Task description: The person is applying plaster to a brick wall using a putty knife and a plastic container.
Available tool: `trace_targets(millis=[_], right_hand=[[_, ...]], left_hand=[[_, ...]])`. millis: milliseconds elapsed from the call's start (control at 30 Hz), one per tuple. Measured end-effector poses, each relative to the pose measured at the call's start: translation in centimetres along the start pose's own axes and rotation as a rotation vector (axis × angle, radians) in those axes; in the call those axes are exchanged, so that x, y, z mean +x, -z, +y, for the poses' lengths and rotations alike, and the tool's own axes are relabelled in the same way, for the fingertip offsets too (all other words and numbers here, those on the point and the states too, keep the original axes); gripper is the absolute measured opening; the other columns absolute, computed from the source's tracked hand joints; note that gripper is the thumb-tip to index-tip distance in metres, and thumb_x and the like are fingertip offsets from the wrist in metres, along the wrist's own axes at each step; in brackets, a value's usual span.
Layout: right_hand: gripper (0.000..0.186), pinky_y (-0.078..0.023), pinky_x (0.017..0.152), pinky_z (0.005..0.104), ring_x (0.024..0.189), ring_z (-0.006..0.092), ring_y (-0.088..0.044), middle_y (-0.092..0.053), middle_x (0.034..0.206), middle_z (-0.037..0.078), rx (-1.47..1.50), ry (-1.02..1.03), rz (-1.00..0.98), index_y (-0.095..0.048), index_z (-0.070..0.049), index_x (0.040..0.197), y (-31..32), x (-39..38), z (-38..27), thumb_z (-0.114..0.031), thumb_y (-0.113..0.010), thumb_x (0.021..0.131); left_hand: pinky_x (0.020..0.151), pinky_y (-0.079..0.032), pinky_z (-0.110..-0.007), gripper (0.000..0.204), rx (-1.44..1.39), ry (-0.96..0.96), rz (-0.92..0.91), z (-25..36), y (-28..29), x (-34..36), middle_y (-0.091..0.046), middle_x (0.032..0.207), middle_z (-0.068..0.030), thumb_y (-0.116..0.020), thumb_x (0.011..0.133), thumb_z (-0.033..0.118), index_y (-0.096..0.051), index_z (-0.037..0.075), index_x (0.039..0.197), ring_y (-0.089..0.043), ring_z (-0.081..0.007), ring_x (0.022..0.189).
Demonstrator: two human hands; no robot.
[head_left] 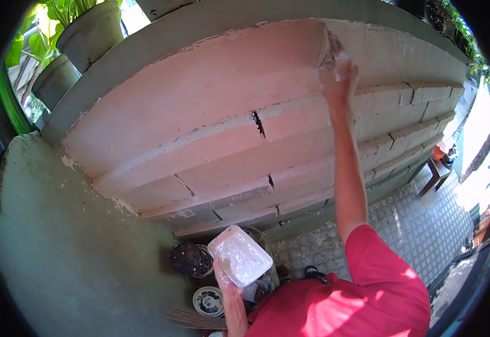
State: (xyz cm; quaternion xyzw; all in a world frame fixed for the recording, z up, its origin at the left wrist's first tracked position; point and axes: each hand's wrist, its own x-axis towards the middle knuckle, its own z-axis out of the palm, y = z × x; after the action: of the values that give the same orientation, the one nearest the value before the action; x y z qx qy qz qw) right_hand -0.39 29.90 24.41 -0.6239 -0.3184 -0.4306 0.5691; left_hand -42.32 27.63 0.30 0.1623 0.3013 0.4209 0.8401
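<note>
My left hand point(227, 279), smeared with white, grips a shallow white plastic tub point(241, 255) from its left and underside. The tub is rectangular with rounded corners, tilted, with whitish smears on the face turned to me. High up, my right hand point(337, 76) is closed at the upper band of the wall point(228, 73), just under the ledge. White smears cover its knuckles. A thin, dark, pointed piece rises from its fingers against the wall; its kind cannot be made out. The wall shows pale pinkish blocks in stepped rows, with dark cracks at some joints.
Potted plants point(89, 31) stand on the grey ledge point(245, 14) at the upper left. A greenish wall point(88, 241) closes the left side. Below the tub are a dark bucket point(186, 258), a white round lid point(208, 301) and broom bristles point(194, 318). A bench point(437, 175) stands right.
</note>
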Motion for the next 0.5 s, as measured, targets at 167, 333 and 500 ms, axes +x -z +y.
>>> trace_targets(millis=[167, 333, 500], right_hand=[[0.061, -0.048, 0.060, 0.0425, 0.063, 0.0360, -0.059, -0.064, 0.086, 0.020, 0.239, 0.152, -0.129, -0.051, -0.005, 0.129, -2.0, -3.4, -8.1, -0.002, -0.059, 0.068], [0.039, -0.038, 0.055, 0.0453, 0.057, 0.0311, -0.043, -0.054, 0.074, 0.020, 0.191, 0.435, 0.002, -0.052, 0.001, 0.116, -3.7, -6.1, -11.3, -0.005, -0.054, 0.077], [0.033, -0.044, 0.061, 0.0453, 0.070, 0.0386, -0.057, -0.059, 0.078, 0.024, -0.214, 0.108, 0.043, -0.059, 0.003, 0.102, 0.1, -2.4, -1.3, 0.005, -0.058, 0.069]], left_hand=[[0.093, -0.049, -0.042, 0.050, 0.031, 0.005, -0.009, 0.6, 0.8, 1.0, -0.054, 0.124, -0.0103, -0.047, 0.092, 0.040, -0.045, 0.007, 0.129, -0.056, -0.0268, 0.110], [0.092, -0.050, -0.042, 0.048, 0.042, 0.036, -0.059, 0.4, 0.4, 1.7, -0.055, 0.123, -0.0104, -0.047, 0.091, 0.039, -0.045, 0.007, 0.128, -0.057, -0.0277, 0.108], [0.092, -0.049, -0.043, 0.050, 0.025, 0.040, -0.044, 0.5, -0.1, 1.3, -0.055, 0.123, -0.0106, -0.047, 0.091, 0.039, -0.045, 0.007, 0.129, -0.057, -0.0281, 0.109]])
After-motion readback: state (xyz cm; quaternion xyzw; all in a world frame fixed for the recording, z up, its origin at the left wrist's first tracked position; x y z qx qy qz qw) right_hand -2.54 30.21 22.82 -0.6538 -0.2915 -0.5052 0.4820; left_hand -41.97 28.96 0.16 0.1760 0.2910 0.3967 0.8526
